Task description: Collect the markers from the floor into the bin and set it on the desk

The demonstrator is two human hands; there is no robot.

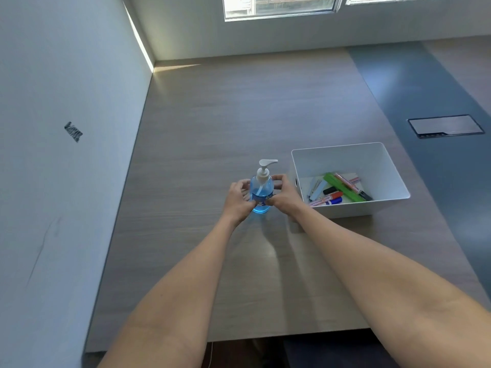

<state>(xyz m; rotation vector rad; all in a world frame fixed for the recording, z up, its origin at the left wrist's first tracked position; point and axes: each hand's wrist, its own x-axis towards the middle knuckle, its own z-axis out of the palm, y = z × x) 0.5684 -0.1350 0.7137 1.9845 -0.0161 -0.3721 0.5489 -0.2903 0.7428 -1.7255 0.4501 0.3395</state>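
Note:
The white bin (382,166) stands on the wooden desk (212,123), right of centre. Inside it lie several markers (337,193), among them red, blue, black and green ones. Just left of the bin stands a clear pump bottle (261,189) with blue liquid and a white pump head. My left hand (237,200) grips the bottle's left side. My right hand (283,195) wraps its right side, between the bottle and the bin. Both hands are closed around the bottle, which rests upright on the desk.
A white wall (66,155) runs along the desk's left edge. A dark grey strip (425,88) with a recessed cable hatch (446,126) crosses the desk at the right. A window (279,6) sits above the far edge. The desk's near edge (265,335) is below my forearms.

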